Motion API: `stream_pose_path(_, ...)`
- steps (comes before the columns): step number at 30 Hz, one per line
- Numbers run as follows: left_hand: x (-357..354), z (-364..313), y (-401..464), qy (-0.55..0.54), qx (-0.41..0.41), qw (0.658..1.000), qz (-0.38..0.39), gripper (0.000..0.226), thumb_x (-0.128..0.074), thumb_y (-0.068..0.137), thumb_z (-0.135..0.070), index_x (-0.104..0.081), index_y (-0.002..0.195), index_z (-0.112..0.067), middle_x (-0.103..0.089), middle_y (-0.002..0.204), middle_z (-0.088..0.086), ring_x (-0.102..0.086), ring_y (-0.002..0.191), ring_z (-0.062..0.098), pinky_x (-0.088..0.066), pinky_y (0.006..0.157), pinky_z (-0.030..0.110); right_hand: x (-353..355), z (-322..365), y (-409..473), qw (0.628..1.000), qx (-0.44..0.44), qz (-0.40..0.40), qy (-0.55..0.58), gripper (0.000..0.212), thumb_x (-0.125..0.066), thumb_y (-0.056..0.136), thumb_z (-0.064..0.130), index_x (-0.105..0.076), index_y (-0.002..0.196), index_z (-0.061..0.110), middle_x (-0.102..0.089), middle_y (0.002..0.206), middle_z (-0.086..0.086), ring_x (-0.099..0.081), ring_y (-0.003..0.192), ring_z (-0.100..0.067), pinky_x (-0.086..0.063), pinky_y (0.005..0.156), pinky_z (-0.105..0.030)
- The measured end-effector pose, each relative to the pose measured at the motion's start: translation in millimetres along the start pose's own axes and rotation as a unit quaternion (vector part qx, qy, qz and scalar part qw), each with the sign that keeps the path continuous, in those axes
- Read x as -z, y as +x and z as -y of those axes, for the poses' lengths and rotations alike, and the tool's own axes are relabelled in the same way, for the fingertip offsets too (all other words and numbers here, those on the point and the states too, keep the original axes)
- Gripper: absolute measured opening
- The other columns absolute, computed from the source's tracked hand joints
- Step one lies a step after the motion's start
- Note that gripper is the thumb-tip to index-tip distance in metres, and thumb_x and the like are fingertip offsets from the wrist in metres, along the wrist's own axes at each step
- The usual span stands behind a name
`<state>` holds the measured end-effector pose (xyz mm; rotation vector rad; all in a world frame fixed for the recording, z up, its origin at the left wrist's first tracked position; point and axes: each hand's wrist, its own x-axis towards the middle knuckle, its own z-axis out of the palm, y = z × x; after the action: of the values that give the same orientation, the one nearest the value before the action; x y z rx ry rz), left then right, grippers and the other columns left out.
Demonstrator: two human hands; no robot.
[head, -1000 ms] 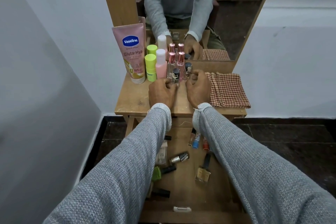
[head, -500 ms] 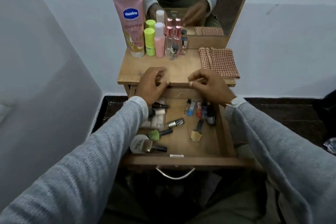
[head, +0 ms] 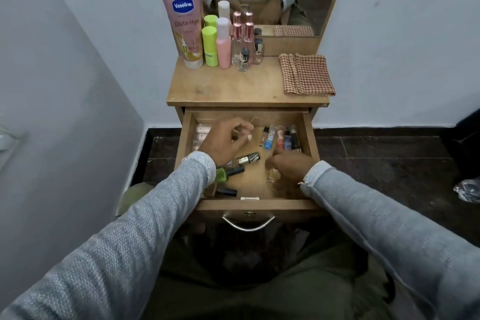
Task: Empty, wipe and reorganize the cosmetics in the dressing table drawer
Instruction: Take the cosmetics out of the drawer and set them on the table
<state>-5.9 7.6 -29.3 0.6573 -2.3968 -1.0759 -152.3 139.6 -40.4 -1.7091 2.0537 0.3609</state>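
Both hands are down inside the open drawer [head: 307, 132] of the wooden dressing table [head: 233, 88]. The left hand [head: 224, 141] hovers over the left half with its fingers loosely curled and nothing visibly in them; beneath it lies a pale pink item, mostly hidden. Just beside its wrist, toward the person, a nail polish bottle with a striped silver cap [head: 248, 158] lies on its side, and a green bottle with a dark cap [head: 228, 172] lies next to the sleeve. The right hand [head: 291, 167] sits low in the right half, blurred, fingers bent toward a small amber bottle [head: 274, 176] lying touching or just under its fingertips; whether it pinches the bottle cannot be told. Beyond that hand a row of small tubes and bottles [head: 279, 136] lies along the back right. On the tabletop stand a pink Vaseline tube [head: 185, 26], two lime-green containers, a pink bottle and several small glass bottles, with a folded checked cloth [head: 306, 74] on the right.
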Motion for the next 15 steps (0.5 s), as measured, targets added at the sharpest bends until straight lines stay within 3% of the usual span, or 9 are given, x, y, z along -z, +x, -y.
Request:
stream_pose_path(3,-6.8,-0.1,-5.9,-0.012,0.044,0.999,0.03,0.016,-0.066,0.087,-0.012,-0.067,0.103,-0.016,-0.064,0.088,-0.011,-0.062,0.084,0.006,-0.047,0.075,0.017,-4.6,4.0,3.4,0.998,0.026,-0.036,-0.048,0.039,-0.074,0.078,0.025,-0.062,0.114,0.018,-0.057,0.121,-0.009,-0.06,0.104,-0.033,-0.053,0.088,-0.044)
stream_pose_path(6,-9.6,3.2,-9.8,-0.026,0.095,0.994,0.052,0.016,-0.067,0.088,-0.015,-0.067,0.104,-0.016,-0.067,0.091,-0.003,-0.063,0.083,0.011,-0.048,0.071,0.019,-7.1,3.9,1.2,0.997,0.037,-0.068,-0.019,0.038,-0.068,0.083,0.025,-0.057,0.119,0.018,-0.058,0.123,-0.007,-0.059,0.105,-0.028,-0.052,0.087,-0.042)
stream_pose_path(10,-5.5,-0.5,-11.7,-0.092,0.167,0.978,0.083,0.011,-0.068,0.088,-0.016,-0.065,0.098,-0.017,-0.068,0.091,0.006,-0.065,0.078,0.015,-0.053,0.062,0.023,0.4,5.9,-3.9,0.972,0.093,-0.208,0.055,0.053,-0.066,0.083,0.025,-0.045,0.131,0.018,-0.056,0.123,-0.004,-0.06,0.099,-0.025,-0.052,0.073,-0.036)
stream_pose_path(15,1.6,-12.9,-12.6,-0.193,0.215,0.949,0.122,0.008,-0.07,0.087,-0.016,-0.062,0.089,-0.018,-0.068,0.074,0.005,-0.065,0.057,0.007,-0.054,0.056,0.021,30.6,27.3,-1.6,0.935,0.158,-0.299,0.103,0.069,-0.073,0.078,0.02,-0.041,0.139,0.017,-0.056,0.125,-0.004,-0.055,0.107,-0.023,-0.044,0.088,-0.034)
